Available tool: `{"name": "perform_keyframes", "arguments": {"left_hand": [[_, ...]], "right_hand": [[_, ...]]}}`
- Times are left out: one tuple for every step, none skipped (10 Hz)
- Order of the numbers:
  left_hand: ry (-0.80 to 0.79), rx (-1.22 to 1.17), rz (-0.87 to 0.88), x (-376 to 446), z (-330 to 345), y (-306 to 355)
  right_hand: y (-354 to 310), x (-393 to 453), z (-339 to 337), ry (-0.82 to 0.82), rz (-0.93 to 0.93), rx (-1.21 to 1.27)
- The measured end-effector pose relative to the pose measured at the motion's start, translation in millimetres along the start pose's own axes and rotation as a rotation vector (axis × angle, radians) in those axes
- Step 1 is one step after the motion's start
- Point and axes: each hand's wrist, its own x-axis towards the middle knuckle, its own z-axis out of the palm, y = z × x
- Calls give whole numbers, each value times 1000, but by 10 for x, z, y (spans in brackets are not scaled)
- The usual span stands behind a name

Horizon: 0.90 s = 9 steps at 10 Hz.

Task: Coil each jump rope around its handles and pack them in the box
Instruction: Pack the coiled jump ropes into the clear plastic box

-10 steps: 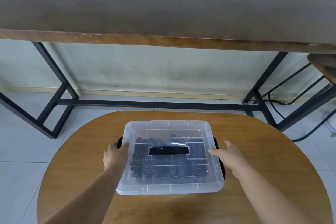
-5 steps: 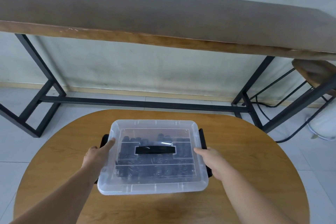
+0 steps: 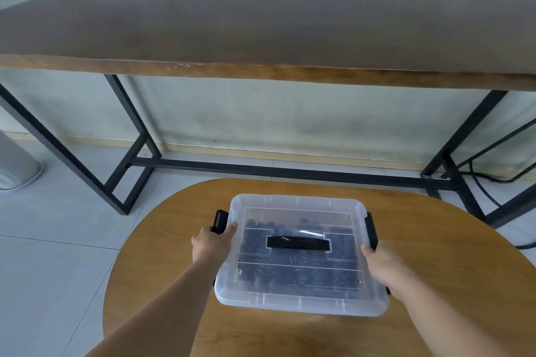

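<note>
A clear plastic box (image 3: 301, 295) with its lid on stands on the round wooden table (image 3: 435, 240). Dark coiled jump ropes (image 3: 290, 272) show dimly through the lid, under a black carry handle (image 3: 298, 242). My left hand (image 3: 211, 243) grips the box's left side at the black left latch (image 3: 219, 220), which sticks outward, with one finger lying on the lid's edge. My right hand (image 3: 380, 262) holds the right side, fingers curled over the lower part of the black right latch (image 3: 371, 229).
Behind the round table stands a long wooden bench-table (image 3: 261, 38) on a black metal frame (image 3: 139, 136), close to the wall. A grey rounded object (image 3: 14, 165) sits on the tiled floor at the left. Black cables (image 3: 487, 180) run at the right.
My right hand came down from above the lid's right edge onto the box's right side. My left hand stayed at the left latch, a finger now on the lid. The view swung left.
</note>
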Motion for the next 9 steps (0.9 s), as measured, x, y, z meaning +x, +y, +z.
{"name": "perform_keyframes", "arguments": {"left_hand": [[-15,-18,21,-3,-4,2],[-34,-24,56,-61,-11,49],[-33,3,102,-127,-22,91],[-17,12,129,-120,6,34],[16,49,203,-125,148,19],[42,59,214,-111,201,32],[78,70,207,-135,246,80],[64,65,183,-164,228,104],[97,132,212,-233,194,156]], "right_hand": [[2,10,-15,-12,11,-22],[-14,4,-10,-9,16,-36],[-68,-32,26,2,15,-37],[-159,-109,60,3,17,-30],[-122,-129,-5,7,28,-27],[-109,-109,-13,-6,27,-43],[-113,-130,-33,6,16,-34],[-75,-86,-23,14,8,-35],[-108,-104,2,150,-8,-174]]}}
